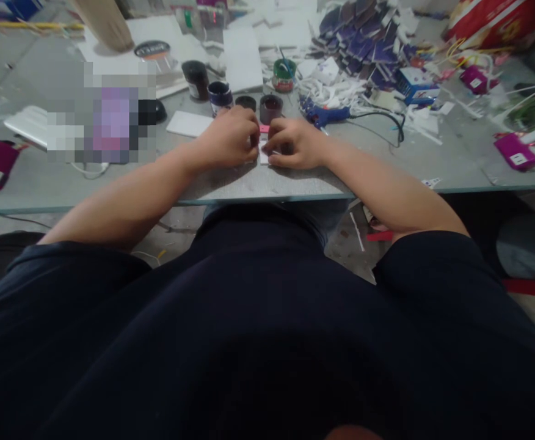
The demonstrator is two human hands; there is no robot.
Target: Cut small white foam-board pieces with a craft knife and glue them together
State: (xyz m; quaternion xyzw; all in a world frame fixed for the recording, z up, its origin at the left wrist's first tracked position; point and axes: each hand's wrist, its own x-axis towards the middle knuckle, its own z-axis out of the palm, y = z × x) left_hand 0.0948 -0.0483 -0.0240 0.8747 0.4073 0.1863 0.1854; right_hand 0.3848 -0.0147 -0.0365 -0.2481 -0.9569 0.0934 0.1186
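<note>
My left hand (234, 135) rests on the glass table (222, 186) with its fingers curled and closed; whatever they may hold is hidden behind them. Facing it, my right hand (297, 143) is closed, with thumb and fingertips at a small flat white piece (264, 157). This piece lies on the table in the narrow gap between both hands. Just beyond it shows a small pink piece (264, 129). Close behind my fingers stand a jar of dark red paint (271, 109) and a dark open jar (245, 102), partly covered by my left hand.
A dark blue jar (220, 96), a black jar (195, 79) and a green jar (283, 76) stand farther back. A blue glue gun (329, 114) with a black cord lies at right, before heaped white scraps (336, 91) and purple pieces (363, 36). A white slab (189, 124) lies left.
</note>
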